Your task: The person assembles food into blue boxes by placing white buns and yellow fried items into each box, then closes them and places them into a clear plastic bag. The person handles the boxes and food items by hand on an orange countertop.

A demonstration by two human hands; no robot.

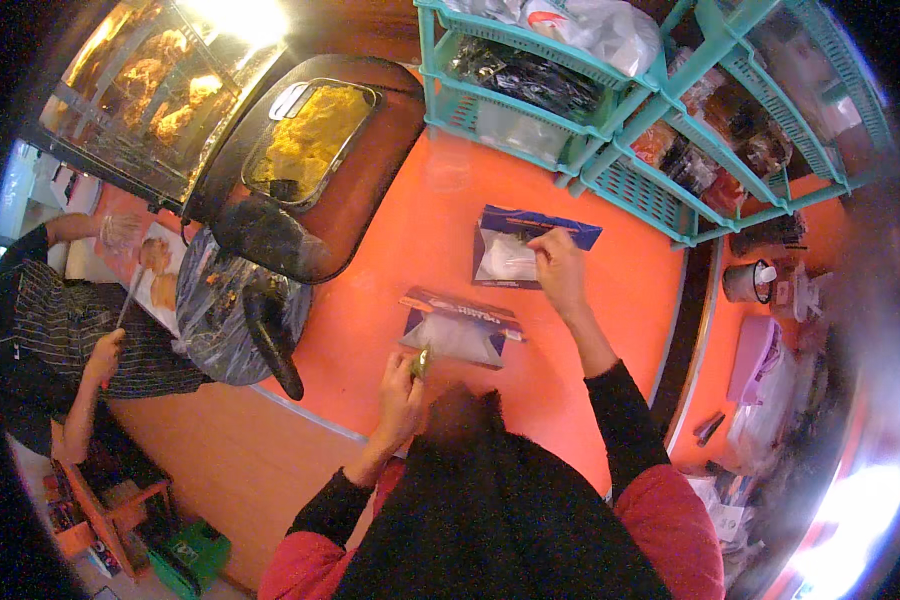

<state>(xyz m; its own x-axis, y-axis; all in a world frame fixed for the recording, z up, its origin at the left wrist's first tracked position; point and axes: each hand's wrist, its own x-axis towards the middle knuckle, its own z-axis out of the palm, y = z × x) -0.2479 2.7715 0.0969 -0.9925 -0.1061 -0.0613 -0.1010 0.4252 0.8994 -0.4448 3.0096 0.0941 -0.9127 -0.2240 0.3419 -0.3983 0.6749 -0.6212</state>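
Observation:
My right hand is at the right side of an open dark blue cardboard box, its fingertips pinched over clear plastic sheets or bags inside. Nearer to me lies a second open blue box with thin whitish plastic in it. Just left of this box, my left hand pinches a small shiny greenish item; what it is I cannot tell. Both boxes rest on the orange tabletop. Whether a single sheet is between my right fingertips is not clear.
Teal plastic racks with bags stand at the back. At left are a glass case of fried food, a container of yellow food and a plastic-covered round thing. A co-worker's hand holds a knife at far left.

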